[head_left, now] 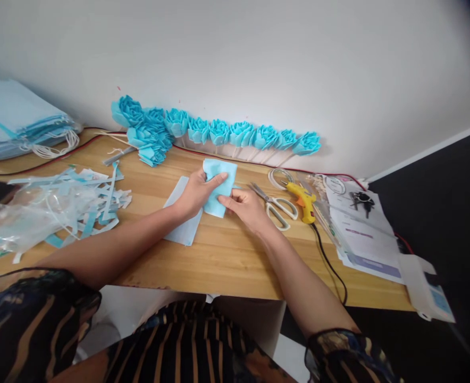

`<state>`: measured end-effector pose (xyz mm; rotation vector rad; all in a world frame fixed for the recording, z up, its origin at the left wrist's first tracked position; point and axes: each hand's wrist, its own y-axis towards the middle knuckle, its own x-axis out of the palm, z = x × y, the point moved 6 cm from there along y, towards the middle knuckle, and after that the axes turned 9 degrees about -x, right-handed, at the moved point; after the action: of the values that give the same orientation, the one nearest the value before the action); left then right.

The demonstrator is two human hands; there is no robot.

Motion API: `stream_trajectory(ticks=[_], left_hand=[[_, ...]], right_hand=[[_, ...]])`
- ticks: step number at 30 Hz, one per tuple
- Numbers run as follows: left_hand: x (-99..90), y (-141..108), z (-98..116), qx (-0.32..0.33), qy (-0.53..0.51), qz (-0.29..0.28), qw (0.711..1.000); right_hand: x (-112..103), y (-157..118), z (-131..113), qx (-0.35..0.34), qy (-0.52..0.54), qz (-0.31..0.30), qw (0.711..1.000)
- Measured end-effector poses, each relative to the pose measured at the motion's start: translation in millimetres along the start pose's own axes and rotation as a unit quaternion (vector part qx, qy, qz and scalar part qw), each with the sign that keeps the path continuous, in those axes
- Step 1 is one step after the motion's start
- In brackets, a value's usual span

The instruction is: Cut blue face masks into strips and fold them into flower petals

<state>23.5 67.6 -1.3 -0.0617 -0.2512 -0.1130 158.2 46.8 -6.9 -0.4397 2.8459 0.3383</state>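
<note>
A folded light-blue sheet (220, 181) is held upright between both hands above the middle of the wooden table. My left hand (197, 192) grips its left side, the thumb lying across the front. At its lower right edge, my right hand (246, 206) pinches it between thumb and fingers. Under my left hand and wrist lies a paler blue flat sheet (185, 232) on the table. Scissors (277, 205) with whitish handles rest just right of my right hand, blades pointing toward the back left.
Blue flowers on sticks (242, 134) line the wall. Blue sheets (15, 119) are stacked at far left, before them scraps and a plastic bag (39, 213). Rightward are a yellow glue gun (305, 204) with black cord, a tape roll (282, 178), papers (362, 234) and keys (362, 199).
</note>
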Motion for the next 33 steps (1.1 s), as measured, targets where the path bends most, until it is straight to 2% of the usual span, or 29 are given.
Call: stream_trajectory(ticks=[2, 5, 8, 11, 14, 17, 21, 27, 33], left_hand=[[4.4, 0, 2, 0.001, -0.03, -0.045, 0.999], [11.9, 0, 2, -0.018, -0.063, -0.122, 0.99], [17.3, -3, -4, -0.053, -0.025, -0.166, 0.984], [21.1, -6, -11, -0.075, 0.061, -0.181, 0.979], [21.6, -7, -12, -0.076, 0.118, -0.158, 0.977], [21.0, -7, -7, -0.051, 0.131, -0.13, 0.982], [22.0, -8, -3, -0.019, 0.133, -0.136, 0.982], [23.6, -10, -3, -0.004, 0.153, -0.156, 0.976], [25.1, -10, -7, 0.017, 0.187, -0.179, 0.966]], right_hand=[[-9, 2, 1, -0.006, 0.03, 0.07, 0.997], [-30, 3, 1, -0.026, 0.087, 0.215, 0.972], [-40, 2, 0, -0.036, 0.099, 0.286, 0.952], [-37, 0, 0, -0.047, 0.08, 0.292, 0.952], [-29, -3, 0, -0.063, 0.064, 0.268, 0.959], [-25, -5, 0, -0.075, 0.052, 0.25, 0.964], [-27, -6, -4, -0.07, 0.048, 0.251, 0.964], [-41, -3, -8, -0.057, 0.053, 0.304, 0.95], [-63, 1, -7, -0.072, 0.117, 0.359, 0.923]])
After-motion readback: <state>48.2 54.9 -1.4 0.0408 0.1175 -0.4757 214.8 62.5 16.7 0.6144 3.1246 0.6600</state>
